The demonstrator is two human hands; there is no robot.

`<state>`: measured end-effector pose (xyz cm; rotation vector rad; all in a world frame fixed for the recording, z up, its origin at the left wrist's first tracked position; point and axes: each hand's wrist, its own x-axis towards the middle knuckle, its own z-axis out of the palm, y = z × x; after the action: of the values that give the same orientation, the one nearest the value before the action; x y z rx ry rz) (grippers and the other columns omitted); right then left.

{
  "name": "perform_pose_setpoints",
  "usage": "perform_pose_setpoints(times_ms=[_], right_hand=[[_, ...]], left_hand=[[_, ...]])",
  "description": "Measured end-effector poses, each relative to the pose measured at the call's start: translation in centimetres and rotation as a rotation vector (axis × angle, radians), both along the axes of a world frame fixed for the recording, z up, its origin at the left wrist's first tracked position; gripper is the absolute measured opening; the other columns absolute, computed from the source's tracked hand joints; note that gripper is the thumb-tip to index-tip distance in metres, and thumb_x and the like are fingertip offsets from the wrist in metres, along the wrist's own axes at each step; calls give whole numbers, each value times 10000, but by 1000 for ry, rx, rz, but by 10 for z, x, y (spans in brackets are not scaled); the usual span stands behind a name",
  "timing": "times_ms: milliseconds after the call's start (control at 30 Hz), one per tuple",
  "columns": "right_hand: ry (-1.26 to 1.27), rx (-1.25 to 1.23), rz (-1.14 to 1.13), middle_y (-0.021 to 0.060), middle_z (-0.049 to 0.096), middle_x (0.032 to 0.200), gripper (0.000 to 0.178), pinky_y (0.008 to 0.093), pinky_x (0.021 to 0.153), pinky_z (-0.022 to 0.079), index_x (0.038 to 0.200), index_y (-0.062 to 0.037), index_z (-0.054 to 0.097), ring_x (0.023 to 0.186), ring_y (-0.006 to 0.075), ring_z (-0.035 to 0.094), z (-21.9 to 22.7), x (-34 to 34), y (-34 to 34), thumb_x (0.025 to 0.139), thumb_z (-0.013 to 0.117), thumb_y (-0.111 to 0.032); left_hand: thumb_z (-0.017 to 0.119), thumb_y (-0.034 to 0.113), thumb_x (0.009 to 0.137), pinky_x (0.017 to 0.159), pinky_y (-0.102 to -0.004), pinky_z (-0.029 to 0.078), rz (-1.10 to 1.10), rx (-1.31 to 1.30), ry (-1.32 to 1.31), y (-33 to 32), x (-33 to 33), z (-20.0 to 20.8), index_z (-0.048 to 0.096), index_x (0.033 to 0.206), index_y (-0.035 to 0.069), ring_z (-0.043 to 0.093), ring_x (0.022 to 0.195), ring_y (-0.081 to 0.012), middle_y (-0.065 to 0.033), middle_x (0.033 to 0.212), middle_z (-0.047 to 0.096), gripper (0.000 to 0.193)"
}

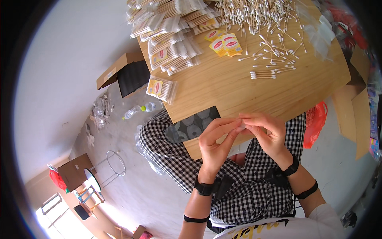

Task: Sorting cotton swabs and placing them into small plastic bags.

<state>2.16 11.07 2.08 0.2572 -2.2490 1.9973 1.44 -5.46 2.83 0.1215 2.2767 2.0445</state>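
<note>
Over the table's near edge, my left hand (217,138) and my right hand (268,133) meet with fingertips pinched together. A small pale, see-through bit shows between the fingers; its kind is hidden. Farther off on the wooden table (223,89) lies a short row of cotton swabs (263,75), with more loose swabs (274,51) scattered behind it. Yellow printed cards (226,44) rest left of these. A filled clear bag of swabs (161,88) lies alone near the left edge.
Many packed swab bags (171,40) are stacked at the far left, beside a large swab heap (256,14). Clear plastic bags (320,36) lie far right. A dark patterned pad (195,125) covers the near left corner. Cardboard boxes (352,111) and a red bag (316,125) flank the table.
</note>
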Motion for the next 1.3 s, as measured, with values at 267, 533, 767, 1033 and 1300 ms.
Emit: perform_pose_setpoints(times_ms=[267, 533, 767, 1033, 1300], right_hand=[[-144, -19, 28, 122, 702, 1023, 126, 263, 675, 600, 1020, 9, 680, 813, 160, 696, 8, -5, 7, 901, 639, 3], [109, 133, -28, 108, 713, 1016, 86, 279, 660, 573, 956, -4, 675, 784, 179, 700, 2, -5, 4, 876, 653, 20], [272, 335, 5, 117, 722, 983, 137, 295, 640, 563, 937, -15, 683, 775, 225, 705, 5, -15, 8, 812, 694, 42], [118, 213, 77, 108, 720, 1028, 134, 280, 719, 569, 955, -23, 704, 863, 203, 705, 5, 2, 7, 829, 693, 24], [-80, -9, 62, 99, 718, 1045, 116, 259, 679, 549, 936, -34, 706, 843, 174, 694, 2, 4, 8, 831, 694, 15]], left_hand=[[731, -35, 801, 734, -270, 539, 53, -64, 61, 7, 2, -1, 743, 1006, 29, 672, 861, -177, -82, 994, 694, 215], [736, -52, 779, 733, -273, 560, 57, -129, 265, 5, 4, -4, 742, 993, 16, 684, 866, -193, -94, 992, 704, 225], [738, -63, 764, 741, -279, 568, 121, -168, 240, 4, 5, -6, 744, 980, 12, 696, 866, -205, -112, 1005, 714, 229], [739, -66, 778, 813, -285, 545, 150, -128, 155, 3, 25, -10, 736, 981, -8, 672, 950, -203, -125, 1049, 705, 211], [734, -89, 750, 795, -313, 555, 19, -113, 184, 0, 16, -5, 736, 1019, 5, 673, 942, -230, -114, 1035, 682, 285]])
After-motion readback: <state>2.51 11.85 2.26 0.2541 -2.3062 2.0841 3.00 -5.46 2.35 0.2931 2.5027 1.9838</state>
